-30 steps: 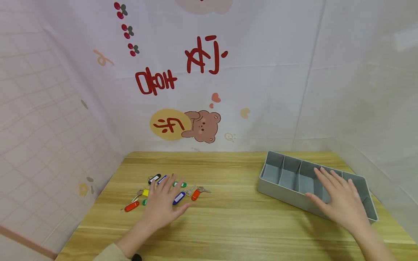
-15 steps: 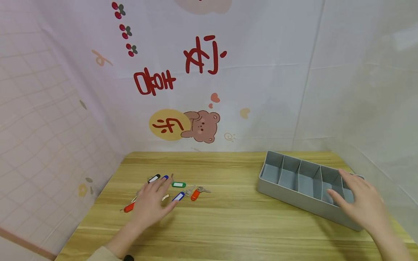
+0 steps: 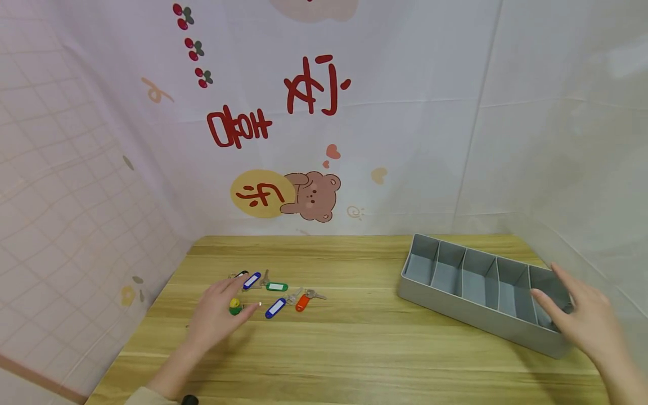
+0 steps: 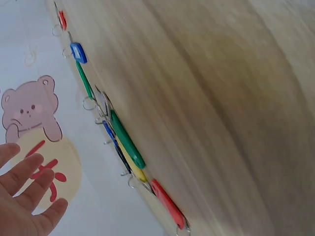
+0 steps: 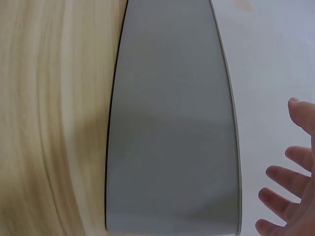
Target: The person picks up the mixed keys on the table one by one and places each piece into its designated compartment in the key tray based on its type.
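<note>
My left hand point(image 3: 215, 312) hovers over a group of keys with coloured tags at the left of the table, its fingers spread and apart from them. Beyond its fingertips lie a blue key tag point(image 3: 251, 280) and a green key tag point(image 3: 277, 287). To its right are another blue key tag point(image 3: 275, 308) and an orange-red key tag point(image 3: 302, 302). The hand hides a red key tag point(image 4: 168, 204), which shows in the left wrist view. My right hand point(image 3: 589, 318), holding nothing, is at the right end of a grey divided box point(image 3: 476, 315); contact is unclear.
The wooden table point(image 3: 354, 349) is bordered by a printed cloth point(image 3: 405, 140) behind and at both sides. Several compartments in a row divide the box, which sits slanted near the table's right edge.
Both hands have shifted outward: the left one leftward across the keys, uncovering the blue and green tags, and the right one rightward to the box's end. Keys and box stay put.
</note>
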A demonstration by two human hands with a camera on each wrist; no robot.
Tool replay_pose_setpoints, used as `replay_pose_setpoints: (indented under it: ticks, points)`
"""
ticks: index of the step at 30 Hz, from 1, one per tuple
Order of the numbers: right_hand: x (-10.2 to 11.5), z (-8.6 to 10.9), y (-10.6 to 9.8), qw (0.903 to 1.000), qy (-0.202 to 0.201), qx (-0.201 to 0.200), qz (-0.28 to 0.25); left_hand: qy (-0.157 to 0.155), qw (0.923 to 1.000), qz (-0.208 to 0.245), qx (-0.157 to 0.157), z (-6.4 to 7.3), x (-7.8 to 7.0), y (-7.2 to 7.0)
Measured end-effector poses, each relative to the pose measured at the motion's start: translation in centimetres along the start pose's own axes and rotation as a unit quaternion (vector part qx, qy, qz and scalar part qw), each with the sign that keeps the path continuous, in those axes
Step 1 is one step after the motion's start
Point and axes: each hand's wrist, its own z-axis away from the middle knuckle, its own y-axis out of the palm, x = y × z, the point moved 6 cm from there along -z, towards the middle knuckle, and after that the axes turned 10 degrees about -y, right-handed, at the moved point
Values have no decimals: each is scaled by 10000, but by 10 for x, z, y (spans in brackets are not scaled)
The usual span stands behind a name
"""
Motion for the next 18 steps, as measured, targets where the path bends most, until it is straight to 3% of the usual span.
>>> replay_pose_setpoints:
  ticks: [10, 18]
  points:
    - [-20, 6, -2, 9958, 697, 421, -409, -400, 9988, 278, 104, -1, 18, -8]
    - [-35, 14, -2, 9909, 1043, 476, -709, -331, 9986, 420, 19, -1, 27, -15]
